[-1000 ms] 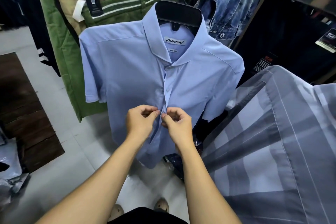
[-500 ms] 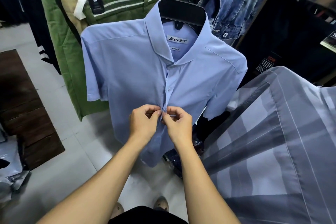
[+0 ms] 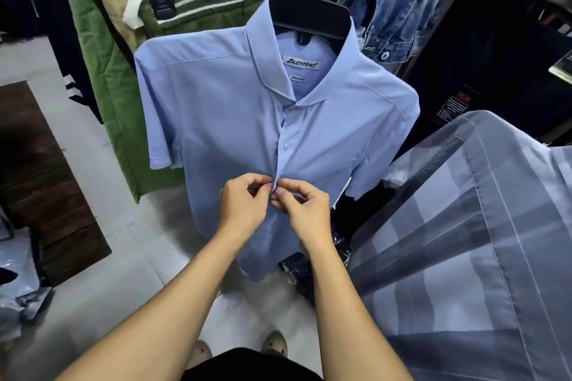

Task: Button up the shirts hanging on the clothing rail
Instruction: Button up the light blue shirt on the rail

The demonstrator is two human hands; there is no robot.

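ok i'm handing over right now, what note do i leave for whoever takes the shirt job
Left hand: pinches the placket edge of the light blue shirt, mid-front.
Right hand: pinches the facing edge; fingertips meet just below the second button.
The shirt hangs on a black hanger, front toward you.
Done: collar button and second button look fastened.
Left: finish this fastening, then any below, hidden by the hands. The grey striped garment at right may come next.
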